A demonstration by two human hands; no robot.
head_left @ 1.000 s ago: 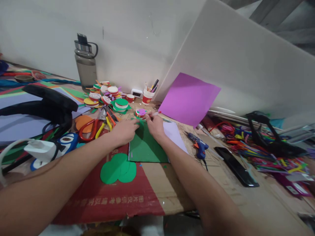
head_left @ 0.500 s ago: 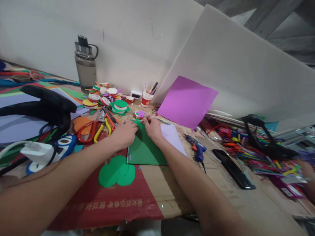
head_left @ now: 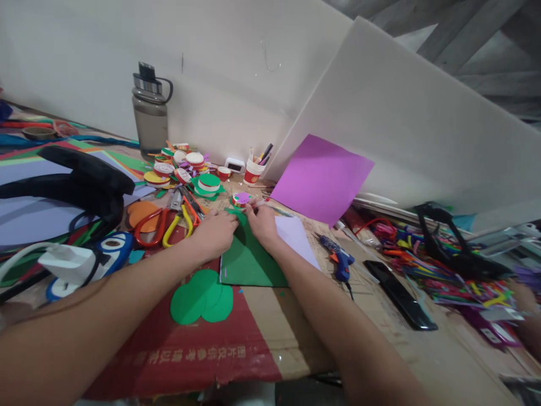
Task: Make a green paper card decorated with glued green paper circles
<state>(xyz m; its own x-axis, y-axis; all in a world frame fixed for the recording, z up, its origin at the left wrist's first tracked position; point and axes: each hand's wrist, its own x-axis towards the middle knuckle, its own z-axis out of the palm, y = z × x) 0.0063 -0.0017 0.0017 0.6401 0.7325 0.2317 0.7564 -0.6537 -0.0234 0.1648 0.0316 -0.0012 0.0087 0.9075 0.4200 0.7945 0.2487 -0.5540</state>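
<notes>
A green sheet of paper (head_left: 257, 265) lies on the cardboard in front of me, over a pale lilac sheet (head_left: 298, 239). My left hand (head_left: 215, 231) rests on the green sheet's upper left part, fingers laid down on it. Near the sheet's far edge, my right hand (head_left: 261, 221) pinches a slim pen (head_left: 262, 202) with a red end; its tip is hidden. Just beyond the fingers is a small round paper piece (head_left: 242, 199) with a purple top. Overlapping green paper circles (head_left: 203, 296) lie nearer to me, below the left hand.
Orange-handled scissors (head_left: 150, 228), yellow-handled pliers (head_left: 180, 225) and a power strip (head_left: 110, 248) lie left. Small paper hats (head_left: 209, 183) and a water bottle (head_left: 151, 121) stand behind. A glue gun (head_left: 340, 259), phone (head_left: 399, 296) and pipe cleaners (head_left: 448, 282) lie right.
The view has shifted slightly, moving the scene a little. Both hands stay at almost the same place on the green sheet, with the pen still in the right.
</notes>
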